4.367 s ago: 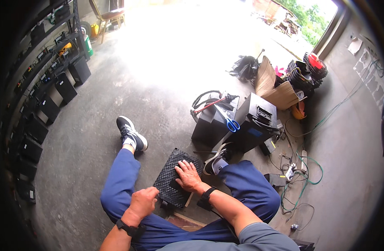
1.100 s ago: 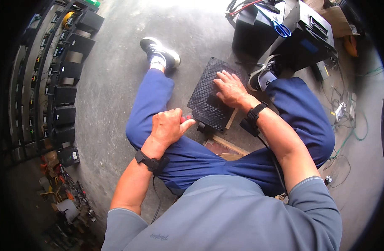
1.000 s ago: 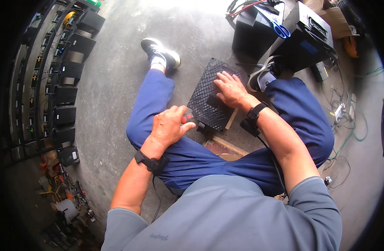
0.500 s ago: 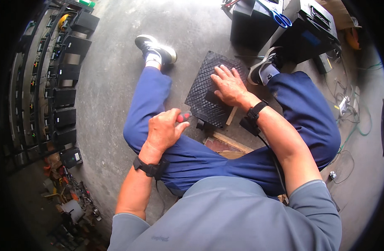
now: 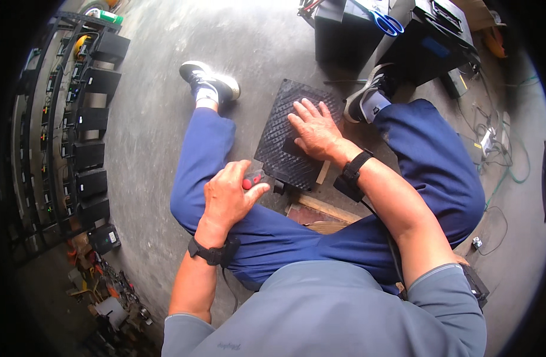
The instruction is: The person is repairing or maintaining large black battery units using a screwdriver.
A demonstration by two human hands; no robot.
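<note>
A black rectangular panel (image 5: 273, 134) with a ridged, textured face lies between my legs, slightly tilted. My right hand (image 5: 316, 130) rests open on its upper right part, fingers spread flat. At the panel's lower left corner, my left hand (image 5: 230, 193) is curled around a screwdriver with a red-and-grey handle (image 5: 251, 181). The thumb stands a little away from the fingers, and I cannot make out the shaft. A small black fitting (image 5: 279, 187) sticks out at the panel's near edge, close to the screwdriver.
Pieces of wood (image 5: 323, 209) lie under and in front of the panel. Two black boxes stand at the far right, with blue-handled scissors (image 5: 388, 24) on top. Cables (image 5: 504, 160) trail over the floor at right. A rack of black units (image 5: 91, 122) lines the left side.
The view has shifted slightly. My left hand has loosened a little around the screwdriver, with more of the red handle showing. My right hand stays on the panel.
</note>
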